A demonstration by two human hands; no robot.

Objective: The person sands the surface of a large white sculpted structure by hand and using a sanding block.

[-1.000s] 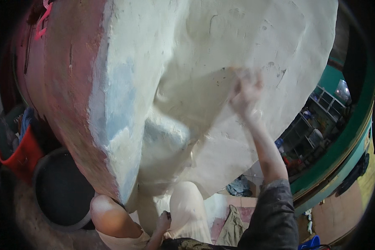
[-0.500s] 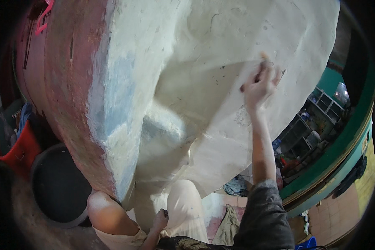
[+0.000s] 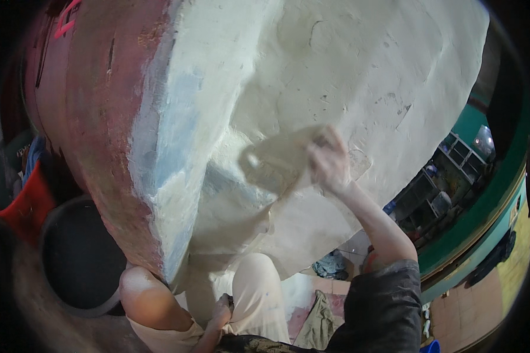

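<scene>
Past the knees (image 3: 259, 282), a big white shape (image 3: 359, 53) has open room to its right edge. The right hand (image 3: 328, 162) there is too blurry to tell if closed; the left hand (image 3: 220, 313) holds a dark thing (image 3: 230, 302).

The head fisheye is looking down past the knees (image 3: 256, 282) and facing the white surface (image 3: 347, 76) from close by.

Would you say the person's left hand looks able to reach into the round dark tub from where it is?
Probably not directly: the left hand, seemingly closed on a small dark object, has the bare left knee between it and the dark tub.
</scene>
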